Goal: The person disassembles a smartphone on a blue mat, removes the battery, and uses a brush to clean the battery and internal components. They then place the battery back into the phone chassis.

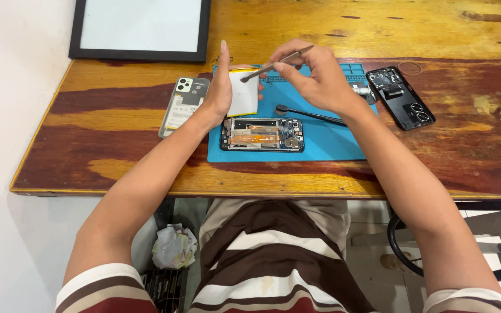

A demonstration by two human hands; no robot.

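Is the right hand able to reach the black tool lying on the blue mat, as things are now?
Probably yes. The black tool lies uncovered on the blue mat, just under the right hand. But its fingers already hold metal tweezers, so they would need to free themselves first.

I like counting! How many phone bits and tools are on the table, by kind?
Opened phone: 1
Back covers, pale and black: 2
Battery, in left hand: 1
Tools, tweezers in right hand, black pry tool: 2
Total: 6
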